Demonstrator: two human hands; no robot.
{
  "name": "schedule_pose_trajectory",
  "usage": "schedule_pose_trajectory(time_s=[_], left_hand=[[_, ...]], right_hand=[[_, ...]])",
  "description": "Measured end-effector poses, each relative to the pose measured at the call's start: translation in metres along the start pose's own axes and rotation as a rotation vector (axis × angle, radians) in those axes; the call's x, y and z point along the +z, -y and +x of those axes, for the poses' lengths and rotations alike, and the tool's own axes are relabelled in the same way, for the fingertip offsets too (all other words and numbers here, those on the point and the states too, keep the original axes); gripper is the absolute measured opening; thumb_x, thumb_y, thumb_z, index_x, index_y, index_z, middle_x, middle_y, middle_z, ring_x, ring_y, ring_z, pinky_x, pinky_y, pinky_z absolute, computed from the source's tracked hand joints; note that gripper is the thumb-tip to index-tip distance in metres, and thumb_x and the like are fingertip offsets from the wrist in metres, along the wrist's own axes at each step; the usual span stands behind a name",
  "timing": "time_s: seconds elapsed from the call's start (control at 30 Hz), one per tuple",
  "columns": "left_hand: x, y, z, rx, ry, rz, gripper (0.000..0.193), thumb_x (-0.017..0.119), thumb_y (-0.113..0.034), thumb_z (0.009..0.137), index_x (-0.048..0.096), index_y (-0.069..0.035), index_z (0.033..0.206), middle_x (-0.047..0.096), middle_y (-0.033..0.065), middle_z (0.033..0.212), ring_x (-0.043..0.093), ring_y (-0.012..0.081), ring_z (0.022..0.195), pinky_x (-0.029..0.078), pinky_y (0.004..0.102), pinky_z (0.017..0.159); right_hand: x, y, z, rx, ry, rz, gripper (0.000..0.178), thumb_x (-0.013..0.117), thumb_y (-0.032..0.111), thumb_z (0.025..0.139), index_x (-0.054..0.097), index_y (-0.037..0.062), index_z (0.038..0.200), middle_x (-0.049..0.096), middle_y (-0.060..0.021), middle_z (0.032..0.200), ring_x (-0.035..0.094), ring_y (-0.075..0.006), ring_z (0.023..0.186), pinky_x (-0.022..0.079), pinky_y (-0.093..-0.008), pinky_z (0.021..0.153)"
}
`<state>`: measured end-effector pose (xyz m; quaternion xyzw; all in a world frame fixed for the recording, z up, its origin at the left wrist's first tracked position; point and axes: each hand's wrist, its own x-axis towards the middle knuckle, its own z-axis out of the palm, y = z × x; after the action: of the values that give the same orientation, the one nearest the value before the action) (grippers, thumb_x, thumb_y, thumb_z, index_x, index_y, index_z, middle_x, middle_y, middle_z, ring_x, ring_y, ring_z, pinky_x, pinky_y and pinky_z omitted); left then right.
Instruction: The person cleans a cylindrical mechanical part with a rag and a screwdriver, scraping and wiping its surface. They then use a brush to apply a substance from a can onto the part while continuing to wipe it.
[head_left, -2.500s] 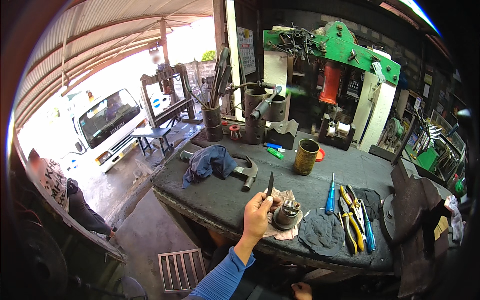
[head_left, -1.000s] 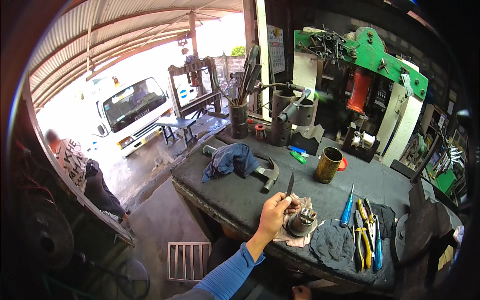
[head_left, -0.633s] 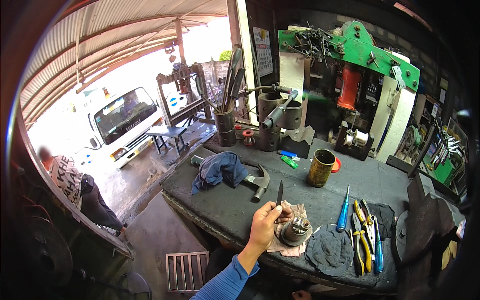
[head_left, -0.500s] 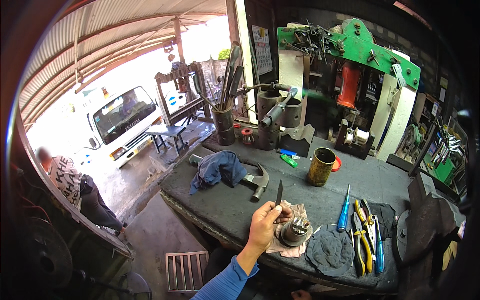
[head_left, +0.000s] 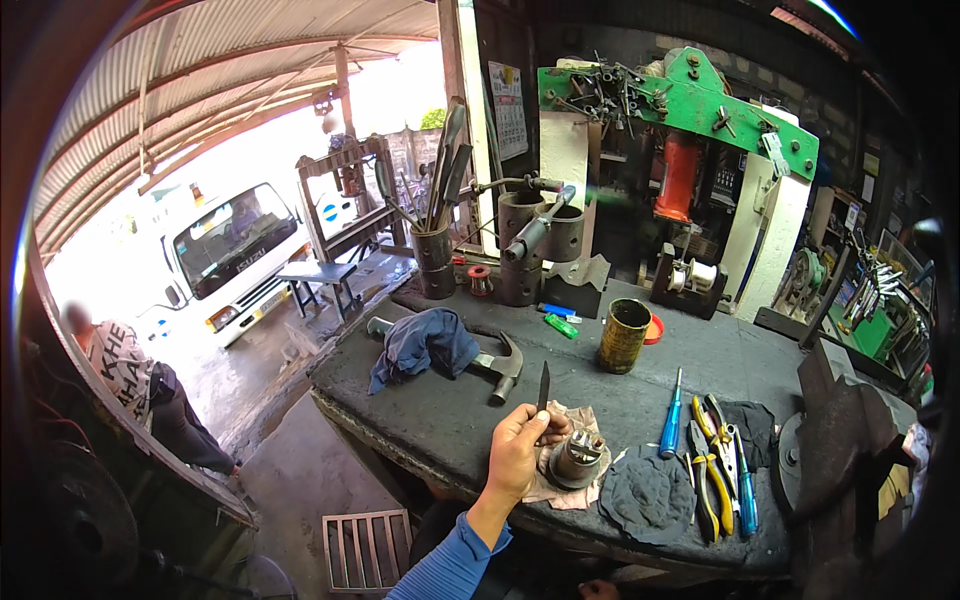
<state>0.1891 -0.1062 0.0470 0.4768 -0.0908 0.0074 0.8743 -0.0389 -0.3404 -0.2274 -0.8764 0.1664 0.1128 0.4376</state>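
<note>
- By the left hand [head_left: 515, 455], a narrow dark blade [head_left: 544, 386] is pinched between thumb and fingers, with its tip pointed upward
- The blade is held over the front part of the workbench [head_left: 440, 415], near a round metal part [head_left: 576, 464]
- This part is set, slotted top facing up, on a pinkish cloth [head_left: 541, 488], close to the bench's front edge
- Of the right hand [head_left: 600, 591], only a dim bit is seen at the lower border; whether it is spread or closed cannot be told
- Some open room is seen between blade and claw hammer [head_left: 507, 372], and behind, towards the tin can [head_left: 624, 338]
- On the right, room is narrowed by a dark cloth [head_left: 648, 495], pliers [head_left: 721, 497] and blue screwdrivers [head_left: 670, 432]
</note>
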Motion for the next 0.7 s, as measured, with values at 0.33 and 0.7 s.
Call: schedule_pose_trajectory(time_s=[0.33,0.7], left_hand=[[-0.003,0.003,0.0,0.023,0.008,0.028,0.019,0.052,-0.01,0.108,0.064,0.003,0.102,0.071,0.013,0.103,0.069,0.0166,0.091,0.056,0.0296,0.086],[0.002,0.001,0.0,0.013,0.003,0.03,0.018,0.053,-0.01,0.107,0.065,0.003,0.103,0.072,0.0136,0.101,0.069,0.0177,0.091,0.056,0.0316,0.085]], right_hand=[[0.011,-0.016,0.003,0.011,-0.055,-0.014,0.044,0.07,0.045,0.094,0.076,0.004,0.106,0.074,-0.022,0.11,0.068,-0.0411,0.11,0.052,-0.0477,0.096],[0.007,-0.015,0.004,0.012,-0.016,-0.009,0.046,0.07,0.048,0.094,0.076,0.0047,0.108,0.073,-0.0223,0.114,0.066,-0.0418,0.113,0.051,-0.0485,0.098]])
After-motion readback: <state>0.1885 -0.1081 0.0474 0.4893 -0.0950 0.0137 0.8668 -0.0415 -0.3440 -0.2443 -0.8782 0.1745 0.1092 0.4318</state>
